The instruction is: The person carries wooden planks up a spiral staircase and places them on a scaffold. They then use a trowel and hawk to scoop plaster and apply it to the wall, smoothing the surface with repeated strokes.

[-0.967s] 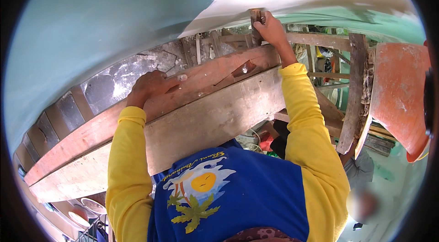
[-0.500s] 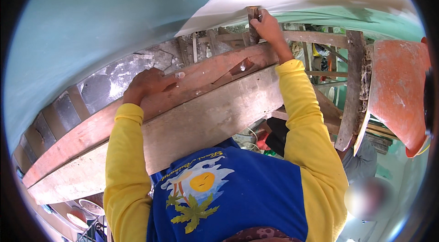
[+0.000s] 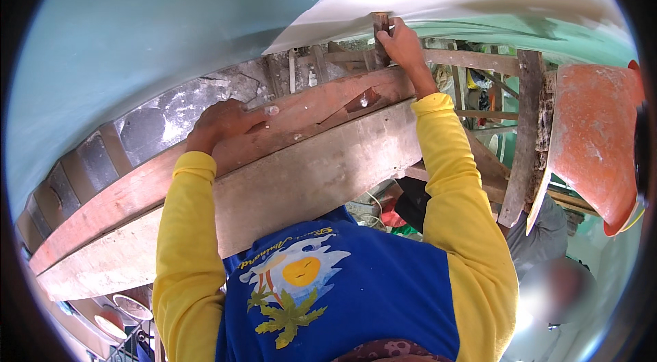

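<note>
While the left hand (image 3: 220,124) rests on the reddish plank (image 3: 308,111) beneath it, grip unclear from here, the right hand (image 3: 402,44) clasps a dark wooden post (image 3: 380,51).

Gap btwn plank (image 3: 315,107) & wall (image 3: 171,27); bucket (image 3: 592,139) blks rt.

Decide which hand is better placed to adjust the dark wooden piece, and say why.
Probably the right hand: its fingers are closed around the dark wooden piece. The left hand is farther left, on the reddish plank.
</note>
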Action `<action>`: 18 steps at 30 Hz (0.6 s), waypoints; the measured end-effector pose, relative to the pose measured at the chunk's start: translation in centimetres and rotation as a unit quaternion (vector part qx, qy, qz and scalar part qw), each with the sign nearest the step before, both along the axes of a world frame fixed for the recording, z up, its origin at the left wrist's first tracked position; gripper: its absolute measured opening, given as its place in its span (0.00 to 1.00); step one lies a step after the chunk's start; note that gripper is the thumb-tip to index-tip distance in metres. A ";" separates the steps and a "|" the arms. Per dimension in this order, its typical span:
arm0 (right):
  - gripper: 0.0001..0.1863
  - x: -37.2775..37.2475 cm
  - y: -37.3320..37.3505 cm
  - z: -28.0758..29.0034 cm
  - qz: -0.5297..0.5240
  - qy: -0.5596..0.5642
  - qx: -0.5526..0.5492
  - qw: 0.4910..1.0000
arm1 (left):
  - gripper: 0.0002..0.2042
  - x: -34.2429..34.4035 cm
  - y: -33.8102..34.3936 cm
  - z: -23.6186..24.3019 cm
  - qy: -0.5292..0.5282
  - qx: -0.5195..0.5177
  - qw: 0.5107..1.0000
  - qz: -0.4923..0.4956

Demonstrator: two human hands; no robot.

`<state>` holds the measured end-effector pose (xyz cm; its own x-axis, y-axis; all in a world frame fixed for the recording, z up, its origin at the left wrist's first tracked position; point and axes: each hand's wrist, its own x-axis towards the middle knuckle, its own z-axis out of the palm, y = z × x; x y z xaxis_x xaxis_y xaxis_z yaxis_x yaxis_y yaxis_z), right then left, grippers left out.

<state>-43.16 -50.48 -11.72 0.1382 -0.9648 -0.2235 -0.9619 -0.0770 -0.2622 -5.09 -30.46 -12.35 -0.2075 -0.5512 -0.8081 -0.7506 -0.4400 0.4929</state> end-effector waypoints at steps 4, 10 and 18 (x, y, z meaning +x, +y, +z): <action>0.30 0.1 -0.1 0.0 -0.015 -0.008 0.003 1.000 | 0.37 0.1 -0.2 0.2 -0.001 0.004 1.000 -0.001; 0.29 -0.3 -0.4 -0.3 -0.026 0.002 0.011 1.000 | 0.38 0.2 0.2 0.0 -0.018 -0.039 0.999 -0.014; 0.31 -1.1 -0.1 -0.6 0.009 -0.026 0.006 1.000 | 0.41 -0.1 0.2 -0.2 -0.010 -0.025 1.000 0.015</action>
<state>-44.25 -50.54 -12.33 0.1663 -0.9596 -0.2272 -0.9458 -0.0900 -0.3121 -5.16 -30.25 -12.58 -0.1747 -0.5971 -0.7829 -0.7470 -0.4376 0.5005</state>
